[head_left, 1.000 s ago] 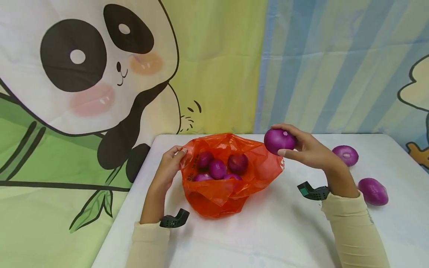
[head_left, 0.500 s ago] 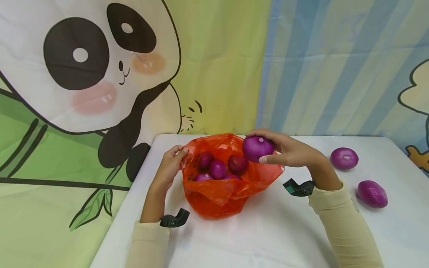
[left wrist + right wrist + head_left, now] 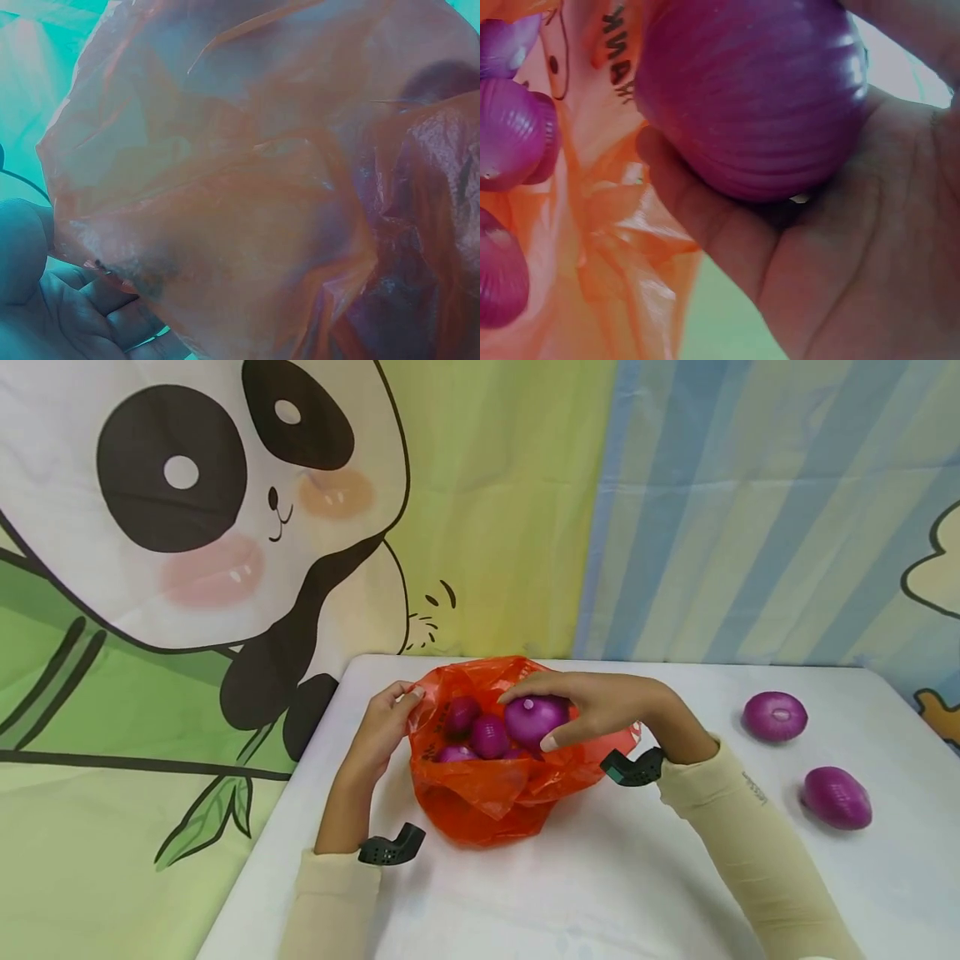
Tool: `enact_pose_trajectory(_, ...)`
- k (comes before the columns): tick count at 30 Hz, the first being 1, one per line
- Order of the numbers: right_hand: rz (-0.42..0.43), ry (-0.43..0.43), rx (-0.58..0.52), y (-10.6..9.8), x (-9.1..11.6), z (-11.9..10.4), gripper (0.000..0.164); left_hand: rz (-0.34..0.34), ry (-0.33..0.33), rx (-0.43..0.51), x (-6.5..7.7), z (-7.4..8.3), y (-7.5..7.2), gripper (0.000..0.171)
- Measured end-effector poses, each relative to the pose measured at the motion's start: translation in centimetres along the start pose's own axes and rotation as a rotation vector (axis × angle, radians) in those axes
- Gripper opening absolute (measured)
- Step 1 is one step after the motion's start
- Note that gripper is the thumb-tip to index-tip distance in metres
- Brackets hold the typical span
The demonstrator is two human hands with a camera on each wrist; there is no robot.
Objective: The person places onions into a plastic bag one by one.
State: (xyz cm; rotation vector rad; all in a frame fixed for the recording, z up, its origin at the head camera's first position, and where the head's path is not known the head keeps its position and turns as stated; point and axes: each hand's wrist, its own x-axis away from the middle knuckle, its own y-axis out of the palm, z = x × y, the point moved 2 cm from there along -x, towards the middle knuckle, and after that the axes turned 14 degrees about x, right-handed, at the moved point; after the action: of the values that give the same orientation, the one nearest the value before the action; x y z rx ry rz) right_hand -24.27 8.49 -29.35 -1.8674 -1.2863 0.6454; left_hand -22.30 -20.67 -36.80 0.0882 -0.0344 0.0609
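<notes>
A red plastic bag (image 3: 480, 810) stands with its mouth spread on the white table, several purple onions (image 3: 491, 737) inside. At its left rim my left hand (image 3: 382, 727) pinches the plastic between thumb and fingers; the left wrist view shows that hand (image 3: 67, 300) beside the sheer bag wall (image 3: 210, 195). My right hand (image 3: 607, 703) holds a larger purple onion (image 3: 534, 720) over the bag's mouth. In the right wrist view the thumb and palm wrap this onion (image 3: 754, 90), while smaller onions (image 3: 510, 135) lie in the bag to the left.
Two more purple onions lie on the table at the right, one farther back (image 3: 775, 716) and one nearer (image 3: 836, 797). A cloth printed with a panda (image 3: 322, 585) hangs behind the white table (image 3: 615, 877).
My right hand has carried the onion leftward and down, from beyond the bag's right rim to over its mouth. The left hand keeps its grip on the left rim.
</notes>
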Motion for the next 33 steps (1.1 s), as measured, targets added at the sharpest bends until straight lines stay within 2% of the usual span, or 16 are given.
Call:
enact_pose_trajectory(11,-0.03,0.029,0.011,1.5,-2.3,2.2,0.059,0.006,-0.007,0.018,0.0,0.0,0.1,0.028)
enact_pose_trajectory(14,-0.028,0.093,0.056,1.7,-2.5,2.8,0.06,0.0,0.0,0.022,-0.1,-0.1,0.1,0.028)
enact_pose_trajectory(20,0.056,0.215,0.19,1.7,-2.5,3.8,0.062,-0.007,0.003,0.024,-0.2,-0.1,0.1,0.027)
enact_pose_trajectory(27,0.09,0.224,0.226,1.4,-2.2,3.9,0.068,-0.01,0.008,0.008,-0.2,-0.1,0.2,0.027)
enact_pose_trajectory(33,0.112,0.204,0.251,1.2,-2.1,3.6,0.061,-0.011,0.006,-0.004,0.0,0.1,0.2,0.028)
